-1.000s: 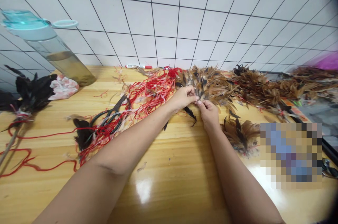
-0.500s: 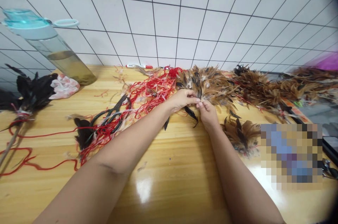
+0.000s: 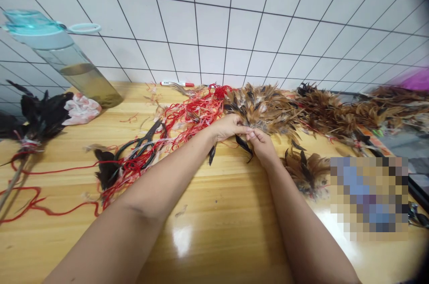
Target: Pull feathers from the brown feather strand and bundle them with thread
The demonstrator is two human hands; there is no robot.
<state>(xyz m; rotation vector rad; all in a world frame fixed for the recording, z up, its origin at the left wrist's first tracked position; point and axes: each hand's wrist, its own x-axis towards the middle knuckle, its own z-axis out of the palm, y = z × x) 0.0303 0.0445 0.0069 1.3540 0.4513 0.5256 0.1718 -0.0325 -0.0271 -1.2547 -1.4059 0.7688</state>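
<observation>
My left hand (image 3: pixel 230 127) and my right hand (image 3: pixel 262 144) meet with their fingertips pinched together at the near edge of a pile of brown feathers (image 3: pixel 266 107). Whatever lies between the fingers is too small to make out. Just below the fingertips is a dark feather (image 3: pixel 243 143), and another black feather (image 3: pixel 212 154) lies under my left wrist. A tangle of red string (image 3: pixel 192 116) spreads to the left of my left hand. Near my right forearm sits a small bunch of brown feathers (image 3: pixel 303 168).
Black-handled scissors (image 3: pixel 136 148) lie among red string on the left. Behind them stand a water bottle (image 3: pixel 87 74) and crumpled tissue (image 3: pixel 82 109). Black feathers tied to a stick (image 3: pixel 42 119) are at far left. A red marker (image 3: pixel 177 84) lies by the tiled wall (image 3: pixel 211 22).
My fingertips have shifted slightly left and down, still pinched together. The feathers, string and scissors stay where they were.
</observation>
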